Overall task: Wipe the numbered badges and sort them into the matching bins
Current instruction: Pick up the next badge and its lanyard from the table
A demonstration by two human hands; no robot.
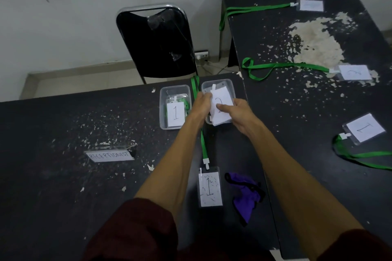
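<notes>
Left hand (202, 102), right hand (235, 112), close together

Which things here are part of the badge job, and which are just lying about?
Job: bin 1, bin 2, badge 2 gripped by left hand and right hand, scribbled badge 1, purple cloth; on the right table: far badge, middle badge, near badge.
Lying about: RECEPTIONIST sign, black chair, power strip.

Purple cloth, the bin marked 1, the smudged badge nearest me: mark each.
purple cloth (246, 192), head view, middle of the crumpled fabric.
bin marked 1 (162, 108), head view, its left wall.
smudged badge (210, 189), head view, centre of its card.
</notes>
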